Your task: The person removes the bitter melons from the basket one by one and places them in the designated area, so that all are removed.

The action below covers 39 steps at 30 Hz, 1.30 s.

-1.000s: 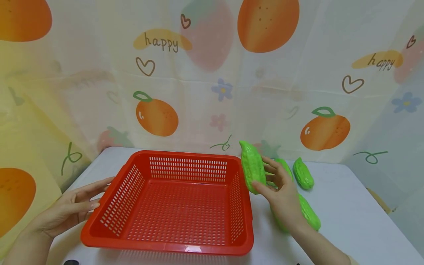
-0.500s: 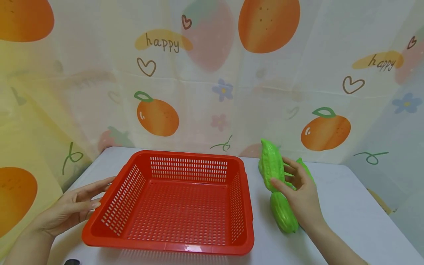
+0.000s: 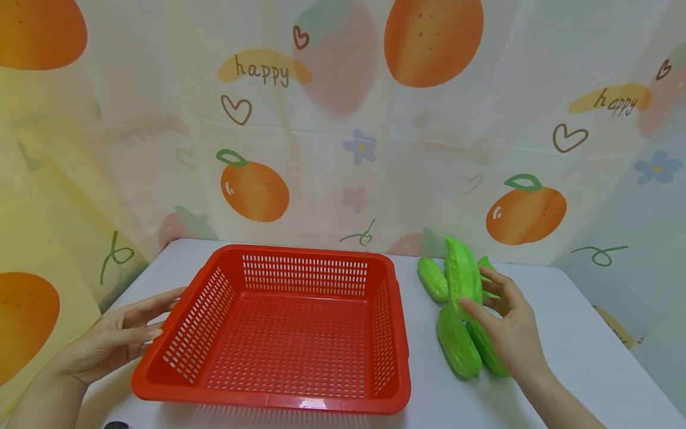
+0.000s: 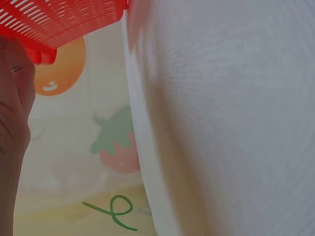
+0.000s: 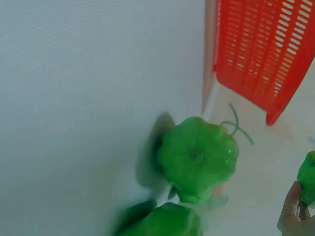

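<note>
My right hand (image 3: 511, 328) holds a bright green bitter gourd (image 3: 463, 274) by its lower part, thumb in front and fingers behind, pointed end up. Several more bitter gourds (image 3: 459, 344) lie on the table around and below it, partly covered by the hand and the held gourd. In the right wrist view the held gourd (image 5: 307, 179) shows only at the right edge. On the left, my left hand (image 3: 109, 339) grips the left rim of a red plastic basket (image 3: 268, 402), the thumb tip on the rim; some of its fingers are hidden by the basket.
The white table (image 3: 568, 357) runs back to a printed curtain (image 3: 332, 167) with fruit drawings. A small dark object (image 3: 116, 425) shows at the bottom edge, left of the basket. Nothing lies inside the basket.
My right hand has carried the bitter gourd to the right, away from the basket's right rim, over the other gourds. My left hand and the basket have stayed put.
</note>
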Each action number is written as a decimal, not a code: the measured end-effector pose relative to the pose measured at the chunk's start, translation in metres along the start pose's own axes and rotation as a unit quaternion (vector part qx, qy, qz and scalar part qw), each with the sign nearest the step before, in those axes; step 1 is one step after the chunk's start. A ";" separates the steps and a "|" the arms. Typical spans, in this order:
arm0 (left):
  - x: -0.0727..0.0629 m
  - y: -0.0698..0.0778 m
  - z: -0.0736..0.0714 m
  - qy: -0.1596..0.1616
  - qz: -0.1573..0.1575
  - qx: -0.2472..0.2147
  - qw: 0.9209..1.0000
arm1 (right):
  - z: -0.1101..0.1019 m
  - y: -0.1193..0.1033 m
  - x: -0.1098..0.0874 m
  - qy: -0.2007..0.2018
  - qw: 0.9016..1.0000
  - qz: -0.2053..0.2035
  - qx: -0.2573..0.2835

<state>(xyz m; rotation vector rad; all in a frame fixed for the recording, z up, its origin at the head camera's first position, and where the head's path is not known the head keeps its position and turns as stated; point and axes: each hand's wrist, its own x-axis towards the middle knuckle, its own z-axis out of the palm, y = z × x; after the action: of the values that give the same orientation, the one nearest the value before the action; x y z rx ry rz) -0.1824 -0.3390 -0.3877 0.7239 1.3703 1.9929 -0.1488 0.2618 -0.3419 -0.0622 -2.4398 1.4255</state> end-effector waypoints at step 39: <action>0.000 -0.001 -0.001 0.014 0.011 0.035 0.999 | -0.063 0.053 0.008 -0.051 0.995 0.063 -0.052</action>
<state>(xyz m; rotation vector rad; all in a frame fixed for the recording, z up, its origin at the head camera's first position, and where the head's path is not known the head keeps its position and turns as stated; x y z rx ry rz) -0.1826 -0.3392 -0.3893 0.7493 1.4597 1.9878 -0.1446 0.3432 -0.3565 -0.1731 -2.6352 1.3815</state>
